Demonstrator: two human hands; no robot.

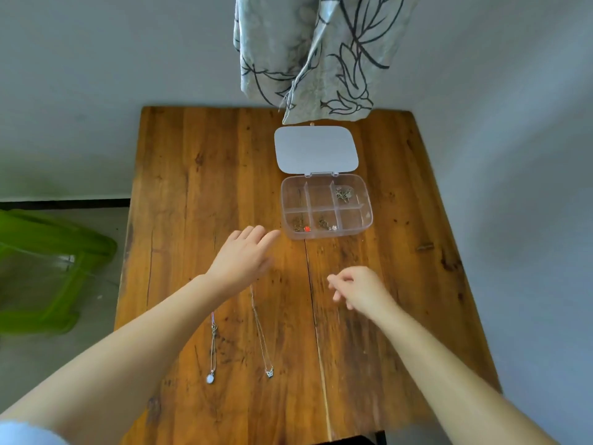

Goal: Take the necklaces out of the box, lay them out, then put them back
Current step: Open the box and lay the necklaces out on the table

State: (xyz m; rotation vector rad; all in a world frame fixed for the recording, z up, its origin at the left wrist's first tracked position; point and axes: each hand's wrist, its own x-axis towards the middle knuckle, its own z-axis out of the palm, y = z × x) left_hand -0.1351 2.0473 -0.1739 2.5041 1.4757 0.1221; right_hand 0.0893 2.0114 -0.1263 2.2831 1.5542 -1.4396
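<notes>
A clear plastic box (pixel 369 216) with several compartments stands open on the wooden table (pixel 199 175), its lid (pixel 316 148) tilted back. Necklaces lie bunched in its front left (pixel 301 227), front middle (pixel 325 224) and back right (pixel 344 193) compartments. Two necklaces lie stretched out near me: one with a round pale pendant (pixel 210 379), one with a butterfly pendant (pixel 269 371). My left hand (pixel 242 256) hovers with fingers apart just left of the box, above the top of the butterfly chain. My right hand (pixel 356 289) hangs loosely curled over bare wood, holding nothing.
A patterned curtain (pixel 317 53) hangs down over the table's far edge, just behind the lid. A green plastic stool (pixel 48 258) stands on the floor to the left. Grey walls close in behind and to the right.
</notes>
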